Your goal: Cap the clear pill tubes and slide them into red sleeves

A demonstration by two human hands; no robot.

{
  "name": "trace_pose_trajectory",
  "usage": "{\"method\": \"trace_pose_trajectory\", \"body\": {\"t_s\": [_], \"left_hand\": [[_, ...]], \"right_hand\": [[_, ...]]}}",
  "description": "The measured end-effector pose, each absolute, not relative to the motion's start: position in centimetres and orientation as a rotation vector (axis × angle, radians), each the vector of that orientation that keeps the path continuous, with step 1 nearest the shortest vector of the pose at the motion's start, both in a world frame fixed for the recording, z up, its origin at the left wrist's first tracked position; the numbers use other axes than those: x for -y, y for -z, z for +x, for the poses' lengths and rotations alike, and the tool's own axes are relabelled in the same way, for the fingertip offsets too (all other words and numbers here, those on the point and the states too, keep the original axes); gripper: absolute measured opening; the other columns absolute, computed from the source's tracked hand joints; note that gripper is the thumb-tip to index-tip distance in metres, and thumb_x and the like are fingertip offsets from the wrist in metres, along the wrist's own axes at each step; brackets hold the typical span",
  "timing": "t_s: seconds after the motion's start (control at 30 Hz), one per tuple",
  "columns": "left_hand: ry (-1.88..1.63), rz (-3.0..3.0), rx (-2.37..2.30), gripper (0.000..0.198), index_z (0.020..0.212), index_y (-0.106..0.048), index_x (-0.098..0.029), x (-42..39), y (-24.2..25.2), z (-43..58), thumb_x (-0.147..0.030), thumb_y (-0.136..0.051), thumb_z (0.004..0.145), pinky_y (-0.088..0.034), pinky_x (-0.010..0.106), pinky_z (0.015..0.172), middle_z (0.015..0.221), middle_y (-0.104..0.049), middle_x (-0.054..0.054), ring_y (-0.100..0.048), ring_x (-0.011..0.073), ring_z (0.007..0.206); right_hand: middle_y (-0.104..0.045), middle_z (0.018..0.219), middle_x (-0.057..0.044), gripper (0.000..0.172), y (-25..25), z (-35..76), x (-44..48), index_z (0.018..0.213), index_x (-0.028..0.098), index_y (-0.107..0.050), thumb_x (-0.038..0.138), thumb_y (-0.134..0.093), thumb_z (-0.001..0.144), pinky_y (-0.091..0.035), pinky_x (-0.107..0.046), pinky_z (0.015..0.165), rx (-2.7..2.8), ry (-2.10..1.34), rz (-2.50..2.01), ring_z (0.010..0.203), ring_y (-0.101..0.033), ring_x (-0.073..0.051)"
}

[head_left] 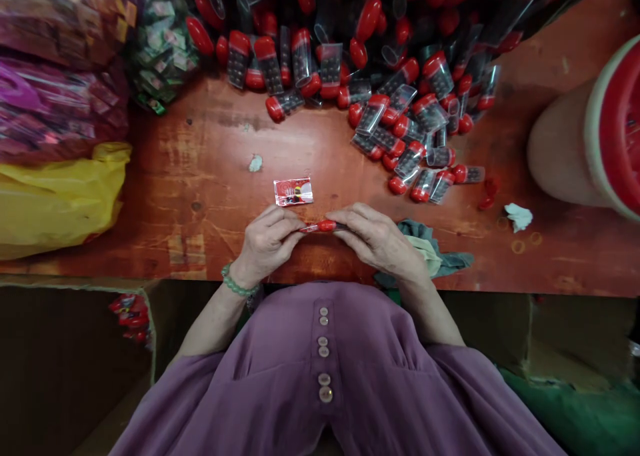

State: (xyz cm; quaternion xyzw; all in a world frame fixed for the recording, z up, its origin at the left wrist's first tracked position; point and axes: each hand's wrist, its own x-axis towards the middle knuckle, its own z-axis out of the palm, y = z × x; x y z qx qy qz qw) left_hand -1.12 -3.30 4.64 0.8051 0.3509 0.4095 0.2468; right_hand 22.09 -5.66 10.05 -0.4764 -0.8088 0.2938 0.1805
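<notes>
Left hand (267, 239): fingers curled, pinching the left end of a small red-capped tube (323, 227) at the near edge of the desk (200, 196); a green bead bracelet (237, 284) sits on the wrist.
Right hand (375, 236): fingers closed over the tube's right end — both hands meet on it, just above the desk's near edge, at the middle.
Tube: lies level between the fingertips, red cap showing; the rest is too small to tell.
Packet (293, 191): a red-and-clear sachet flat on the desk, just beyond the hands, apart from them.
Tube pile (400, 109): many clear tubes with red caps heaped along the far edge, spilling toward the middle right.
Cloth (440, 253): grey-green, at the near edge, partly under the right wrist.
Yellow bag (55, 199): at the left edge, with pink bags (55, 103) behind it.
Tub (590, 143): red-lidded, on its side at the right edge.
Paper scrap (519, 215): white — right of the cloth.
</notes>
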Motion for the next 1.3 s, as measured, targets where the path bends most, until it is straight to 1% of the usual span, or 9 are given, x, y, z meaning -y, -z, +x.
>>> {"method": "trace_pose_trajectory", "body": {"t_s": [0.2, 0.37, 0.57, 0.73, 0.9, 1.0, 1.1, 1.17, 1.3], "left_hand": [[-1.042, 2.169, -0.947, 0.005, 0.084, -0.069, -0.016, 3.4, -3.9, -1.3, -0.016, -0.066, 0.087, -0.052, 0.026, 0.068, 0.076, -0.068, 0.003, -0.062, 0.0137, 0.072], [-1.006, 2.050, -0.962, 0.008, 0.083, -0.071, -0.017, 3.5, -3.2, -1.3, -0.022, -0.067, 0.088, -0.052, 0.027, 0.066, 0.075, -0.068, 0.003, -0.063, 0.0133, 0.070], [-0.931, 2.083, -0.892, 0.008, 0.083, -0.069, -0.016, 3.5, -2.8, -1.2, -0.021, -0.067, 0.088, -0.050, 0.026, 0.063, 0.073, -0.068, 0.003, -0.061, 0.0130, 0.067], [-0.814, 2.108, -0.852, 0.010, 0.081, -0.068, -0.016, 3.6, -2.5, -1.1, -0.019, -0.064, 0.089, -0.051, 0.027, 0.067, 0.074, -0.067, 0.003, -0.061, 0.0140, 0.070], [-0.718, 2.094, -0.861, 0.014, 0.078, -0.069, -0.016, 3.6, -2.6, -1.2, -0.022, -0.064, 0.090, -0.050, 0.028, 0.067, 0.073, -0.066, 0.004, -0.060, 0.0149, 0.071], [-0.659, 2.013, -0.817, 0.014, 0.081, -0.072, -0.016, 3.4, -3.0, -1.2, -0.025, -0.065, 0.090, -0.050, 0.027, 0.067, 0.074, -0.068, 0.004, -0.063, 0.0144, 0.070], [-0.634, 1.879, -0.774, 0.013, 0.086, -0.075, -0.018, 3.2, -3.5, -1.3, -0.026, -0.066, 0.090, -0.051, 0.025, 0.067, 0.078, -0.072, 0.004, -0.065, 0.0136, 0.071], [-0.655, 1.777, -0.799, 0.011, 0.084, -0.076, -0.018, 3.1, -3.8, -1.3, -0.023, -0.067, 0.088, -0.052, 0.025, 0.067, 0.077, -0.073, 0.004, -0.066, 0.0131, 0.070], [-0.787, 1.514, -0.954, 0.006, 0.076, -0.076, -0.018, 3.0, -4.1, -1.6, -0.022, -0.075, 0.079, -0.053, 0.025, 0.065, 0.074, -0.074, 0.003, -0.067, 0.0128, 0.066]], "right_hand": [[-0.066, 0.104, -0.011, 0.031, -9.9, 21.7, 5.5, 0.127, 0.016, -0.060, 0.027, -0.044, 0.102, -0.054, -0.040, 0.090, 2.441, -0.958, -1.470, 0.098, -0.063, -0.024], [-0.066, 0.104, -0.011, 0.034, -10.1, 22.3, 5.1, 0.131, 0.016, -0.059, 0.030, -0.044, 0.103, -0.053, -0.038, 0.088, 2.487, -1.077, -1.515, 0.096, -0.064, -0.024], [-0.067, 0.098, -0.010, 0.032, -10.5, 22.6, 4.2, 0.127, 0.018, -0.063, 0.027, -0.047, 0.101, -0.049, -0.033, 0.078, 2.627, -1.181, -1.530, 0.086, -0.064, -0.021], [-0.066, 0.094, -0.007, 0.025, -10.9, 22.0, 3.4, 0.119, 0.022, -0.067, 0.025, -0.053, 0.098, -0.044, -0.029, 0.071, 2.725, -1.188, -1.437, 0.082, -0.062, -0.019], [-0.064, 0.090, -0.005, 0.022, -11.6, 21.6, 2.7, 0.113, 0.022, -0.068, 0.024, -0.053, 0.097, -0.039, -0.028, 0.065, 2.769, -1.168, -1.342, 0.076, -0.059, -0.017], [-0.064, 0.088, -0.005, 0.022, -11.7, 21.3, 2.6, 0.113, 0.023, -0.069, 0.023, -0.054, 0.096, -0.037, -0.027, 0.064, 2.775, -1.159, -1.299, 0.072, -0.058, -0.016], [-0.066, 0.090, -0.005, 0.024, -11.6, 21.2, 2.4, 0.116, 0.022, -0.068, 0.022, -0.054, 0.096, -0.039, -0.027, 0.065, 2.792, -1.147, -1.311, 0.075, -0.061, -0.017], [-0.069, 0.094, -0.007, 0.026, -11.4, 21.6, 2.2, 0.118, 0.019, -0.067, 0.022, -0.053, 0.097, -0.043, -0.028, 0.069, 2.752, -1.170, -1.340, 0.080, -0.064, -0.019], [-0.074, 0.107, -0.008, 0.030, -10.5, 23.1, 2.3, 0.122, 0.018, -0.067, 0.030, -0.054, 0.097, -0.052, -0.032, 0.081, 2.325, -1.302, -1.364, 0.094, -0.069, -0.022]]}}
